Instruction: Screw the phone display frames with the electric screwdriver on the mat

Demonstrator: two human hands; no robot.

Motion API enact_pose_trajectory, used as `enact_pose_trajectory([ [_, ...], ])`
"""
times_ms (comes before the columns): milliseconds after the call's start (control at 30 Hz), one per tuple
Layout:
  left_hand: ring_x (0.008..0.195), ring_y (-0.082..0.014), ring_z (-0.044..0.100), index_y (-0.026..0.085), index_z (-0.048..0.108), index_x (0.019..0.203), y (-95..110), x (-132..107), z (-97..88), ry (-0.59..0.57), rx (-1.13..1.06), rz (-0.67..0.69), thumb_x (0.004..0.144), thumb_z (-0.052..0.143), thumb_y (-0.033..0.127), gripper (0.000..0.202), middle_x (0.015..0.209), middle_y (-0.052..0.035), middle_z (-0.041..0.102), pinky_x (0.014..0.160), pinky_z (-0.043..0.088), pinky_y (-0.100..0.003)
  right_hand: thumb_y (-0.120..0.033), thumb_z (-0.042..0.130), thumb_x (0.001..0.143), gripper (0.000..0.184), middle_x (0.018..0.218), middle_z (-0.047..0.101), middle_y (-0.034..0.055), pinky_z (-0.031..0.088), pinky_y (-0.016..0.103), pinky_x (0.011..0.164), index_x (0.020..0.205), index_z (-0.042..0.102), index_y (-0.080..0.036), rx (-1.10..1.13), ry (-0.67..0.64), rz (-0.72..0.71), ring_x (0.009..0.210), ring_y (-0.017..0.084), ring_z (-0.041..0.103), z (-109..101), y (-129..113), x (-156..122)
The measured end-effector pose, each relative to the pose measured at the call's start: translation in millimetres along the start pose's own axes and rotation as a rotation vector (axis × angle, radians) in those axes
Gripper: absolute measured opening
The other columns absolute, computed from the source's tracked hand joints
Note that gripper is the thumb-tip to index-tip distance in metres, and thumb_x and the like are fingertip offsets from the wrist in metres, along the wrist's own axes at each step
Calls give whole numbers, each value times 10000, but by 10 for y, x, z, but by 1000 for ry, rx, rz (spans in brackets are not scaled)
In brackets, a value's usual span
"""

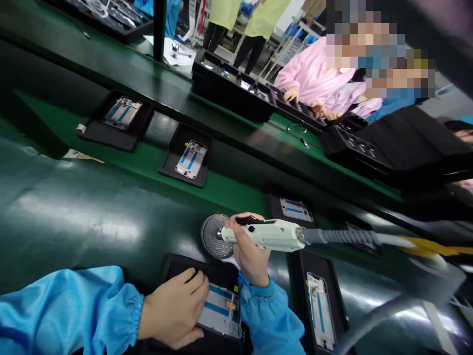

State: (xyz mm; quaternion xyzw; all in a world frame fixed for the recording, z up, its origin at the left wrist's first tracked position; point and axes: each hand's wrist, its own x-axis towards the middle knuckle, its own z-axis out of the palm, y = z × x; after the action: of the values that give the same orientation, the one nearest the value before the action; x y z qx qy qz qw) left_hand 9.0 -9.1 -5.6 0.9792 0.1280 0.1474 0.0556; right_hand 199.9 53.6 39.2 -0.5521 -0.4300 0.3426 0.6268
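Note:
My right hand (251,251) is wrapped round a pale electric screwdriver (279,235), its grey cable trailing off to the right. The driver's tip meets a round metal screw plate (211,239) full of small holes; whether a screw is on the tip is too small to tell. In front of me, a phone frame (218,318) with blue strips lies on a black tray (179,262). My left hand (177,308) grips the frame's left end, fingers along the upper side and thumb by the lower side, covering that end.
More phone frames lie on black trays: one (320,310) at right, another (191,159) on the green strip ahead, one (122,112) farther left. Black bins (232,93) line the raised shelf. Co-workers in pink (306,69) sit beyond. A grey hose (369,320) curves at lower right.

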Motion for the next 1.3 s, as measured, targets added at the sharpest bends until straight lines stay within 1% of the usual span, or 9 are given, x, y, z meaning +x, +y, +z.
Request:
enact_pose_trajectory([
  [167,1125,-337,539,24,649,1182,-4,17,-67,-30,-10,-46,961,395,520,600,1234,-201,625,1032,306,-482,-242,691,818,182,759,621,-18,516,337,667,948,565,-229,3,-40,19,713,149,612,31,16,-19],
  [267,1119,-343,542,14,645,1185,8,23,-81,-24,-2,-73,957,411,501,587,1227,-210,622,1029,300,-487,-230,696,813,186,783,621,-14,525,361,710,947,567,-224,-23,-29,19,736,153,617,18,40,-30],
  [533,1139,-344,533,9,629,1205,12,20,-70,-32,-27,-73,963,398,498,592,1245,-211,609,1027,306,-482,-242,694,806,165,805,619,1,542,422,795,931,591,-206,-94,12,20,749,161,618,0,93,-56],
  [733,1146,-346,539,5,621,1216,20,17,-66,-31,-39,-74,965,396,498,597,1262,-223,603,1022,322,-479,-237,703,802,155,808,611,2,533,414,782,912,599,-204,-86,14,9,745,158,605,33,128,-57],
  [833,1157,-348,542,1,609,1233,16,13,-44,-15,-46,-73,961,406,497,601,1279,-228,599,1029,325,-479,-234,710,799,193,791,608,-4,527,403,761,960,607,-217,-62,14,2,739,158,603,30,43,-52],
  [933,1174,-341,547,18,608,1237,4,10,-39,-3,-60,-52,956,428,480,570,1295,-227,597,1044,324,-474,-213,697,796,215,779,601,-13,521,395,742,997,625,-243,51,5,-31,734,155,591,-52,-168,-82],
  [1000,1183,-339,549,28,614,1231,-4,11,-50,-2,-67,-39,956,437,468,548,1307,-227,594,1048,328,-471,-189,682,796,201,792,598,-6,513,375,712,985,652,-250,119,3,-72,734,153,576,-148,-327,-161],
  [1100,1176,-338,555,34,620,1232,-12,19,-73,1,-71,-28,961,453,446,520,1321,-224,590,1031,345,-469,-181,661,810,174,773,579,3,499,352,669,971,676,-246,95,-20,-94,725,157,561,-290,-482,-378],
  [1300,1139,-340,568,78,650,1212,-21,36,-89,1,-83,10,982,448,403,446,1319,-181,600,993,364,-481,-195,651,843,183,785,572,6,514,380,673,1013,663,-261,3,-83,8,739,174,569,-384,-425,-790],
])
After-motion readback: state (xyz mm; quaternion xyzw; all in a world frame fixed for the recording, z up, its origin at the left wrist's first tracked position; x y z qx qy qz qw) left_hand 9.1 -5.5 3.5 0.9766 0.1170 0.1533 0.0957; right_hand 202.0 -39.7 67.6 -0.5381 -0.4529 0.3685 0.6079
